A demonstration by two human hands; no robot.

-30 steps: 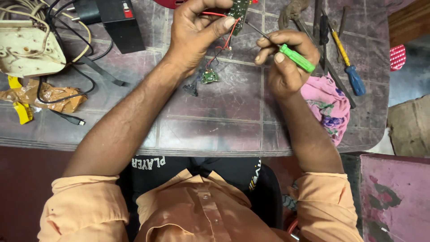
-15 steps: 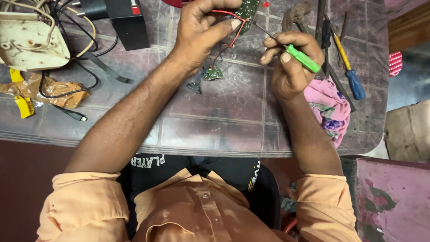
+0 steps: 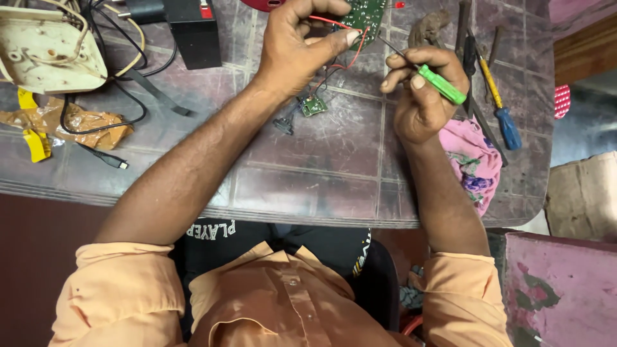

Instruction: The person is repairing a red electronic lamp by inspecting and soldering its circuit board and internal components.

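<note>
Looking down from my head, my left hand (image 3: pixel 299 45) is closed around the green circuit board (image 3: pixel 366 14) near the far edge of the counter (image 3: pixel 308 186), thumb pressed against its lower edge where the red wires (image 3: pixel 334 26) run. My right hand (image 3: pixel 421 96) pinches a green-handled screwdriver (image 3: pixel 437 82) between thumb and fingers, its thin metal tip angled up to touch the board. Below the board, a small green board (image 3: pixel 313 105) hangs by wires just above the counter, with a dark connector (image 3: pixel 283 124) beside it. To my right lie a pink patterned cloth (image 3: pixel 475 160), a blue-and-yellow screwdriver (image 3: pixel 501 109) and other dark tools. To my left sit a cream plastic housing (image 3: pixel 48 54), a black box (image 3: pixel 193 29), black cables (image 3: pixel 96 125), crumpled brown tape (image 3: pixel 90 122) and a yellow piece (image 3: pixel 35 138).
</note>
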